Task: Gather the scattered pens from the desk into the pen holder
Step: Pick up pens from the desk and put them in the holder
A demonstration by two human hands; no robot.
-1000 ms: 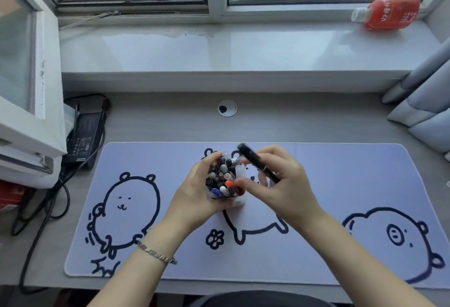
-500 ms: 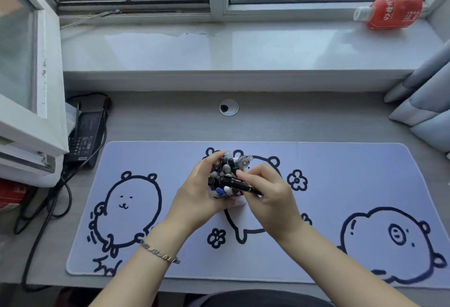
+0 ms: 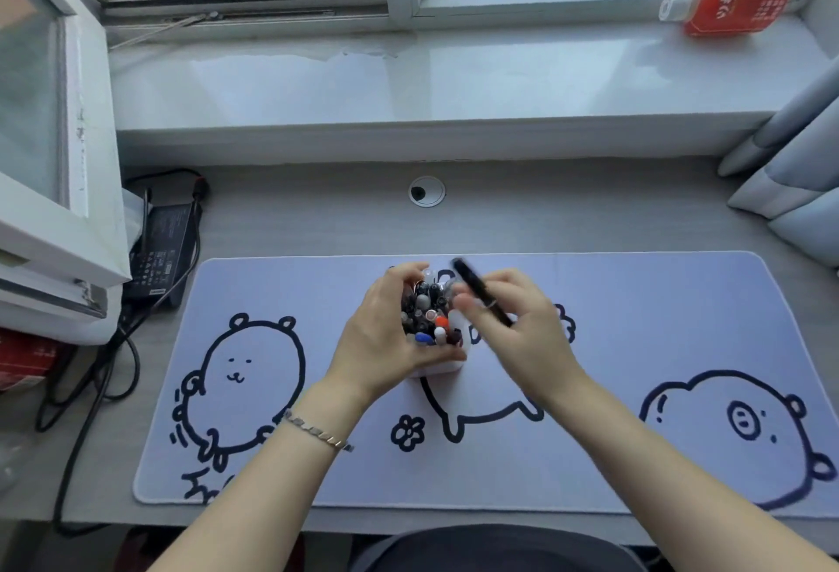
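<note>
Gripping a black pen [image 3: 481,292], the right hand [image 3: 517,335] hovers beside the crammed pen holder [image 3: 447,365] clasped by the left hand [image 3: 381,340].

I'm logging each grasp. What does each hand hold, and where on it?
Right hand pinches a black pen near its lower half. Left hand wraps the side of the white pen holder.

The red bottle [image 3: 731,4] on the windowsill carries white characters on its label; they are too blurred to read. The black power adapter [image 3: 160,249] at the desk's left edge bears a printed label of small white text, likewise illegible. No other text, number or brand can be read.
</note>
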